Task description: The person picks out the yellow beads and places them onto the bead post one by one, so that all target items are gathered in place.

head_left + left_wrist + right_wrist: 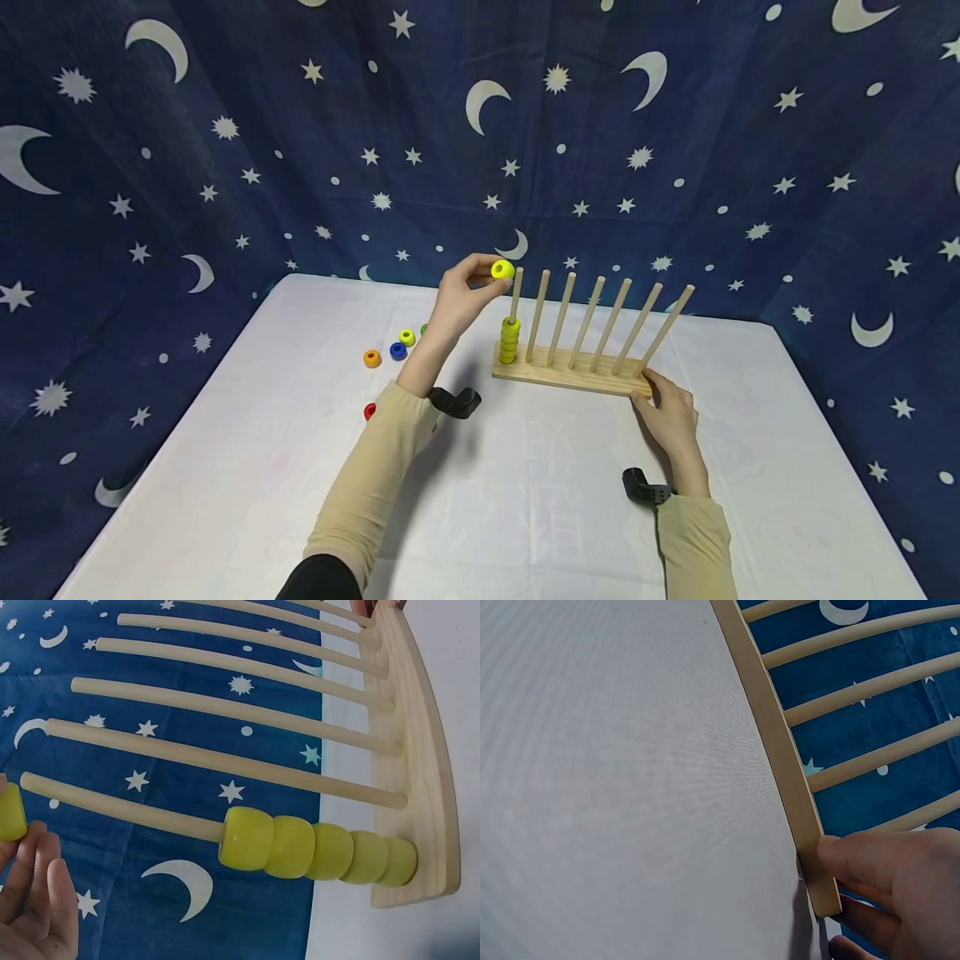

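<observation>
A yellow ring bead point(502, 269) is pinched by my left hand point(463, 302), close beside the tip of the leftmost peg. In the left wrist view the held bead point(10, 813) sits at the left edge, near that peg's end and apart from it. The wooden peg rack point(566, 372) has a row of several upright pegs on a flat base. Several yellow beads point(509, 340) are stacked at the bottom of the leftmost peg; the other pegs are bare. My right hand point(670, 414) grips the right end of the base, thumb point(855, 859) on its near edge.
Left of the rack lie loose beads: orange point(372, 358), blue point(398, 351), yellow point(407, 337) and red point(370, 411). A green bead point(423, 328) is partly hidden behind my left arm. A dark star-patterned cloth point(420, 108) hangs behind the white table point(555, 517).
</observation>
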A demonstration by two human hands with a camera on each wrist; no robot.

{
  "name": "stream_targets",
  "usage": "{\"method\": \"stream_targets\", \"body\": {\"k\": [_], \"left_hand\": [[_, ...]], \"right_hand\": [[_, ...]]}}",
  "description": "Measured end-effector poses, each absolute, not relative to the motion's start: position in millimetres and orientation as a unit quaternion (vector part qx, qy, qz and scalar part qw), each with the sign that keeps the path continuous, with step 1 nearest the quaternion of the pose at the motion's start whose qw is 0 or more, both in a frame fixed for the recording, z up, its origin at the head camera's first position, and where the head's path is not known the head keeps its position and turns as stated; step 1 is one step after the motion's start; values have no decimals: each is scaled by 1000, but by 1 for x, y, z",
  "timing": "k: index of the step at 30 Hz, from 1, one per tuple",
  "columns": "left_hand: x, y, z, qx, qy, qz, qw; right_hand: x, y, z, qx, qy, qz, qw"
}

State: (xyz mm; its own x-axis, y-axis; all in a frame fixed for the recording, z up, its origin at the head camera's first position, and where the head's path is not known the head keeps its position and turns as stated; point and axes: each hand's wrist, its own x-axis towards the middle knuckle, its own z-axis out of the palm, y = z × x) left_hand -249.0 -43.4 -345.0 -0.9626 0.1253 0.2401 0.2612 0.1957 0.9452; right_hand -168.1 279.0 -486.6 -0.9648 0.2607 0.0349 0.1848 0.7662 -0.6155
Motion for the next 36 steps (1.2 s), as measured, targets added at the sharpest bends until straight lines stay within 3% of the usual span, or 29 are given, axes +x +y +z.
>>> {"method": "stream_targets", "body": {"k": [36], "left_hand": [[-254,-26,-338,-139,-794,-590,49]], "right_hand": [[-166,278,-485,-121,-937,324,51]]}}
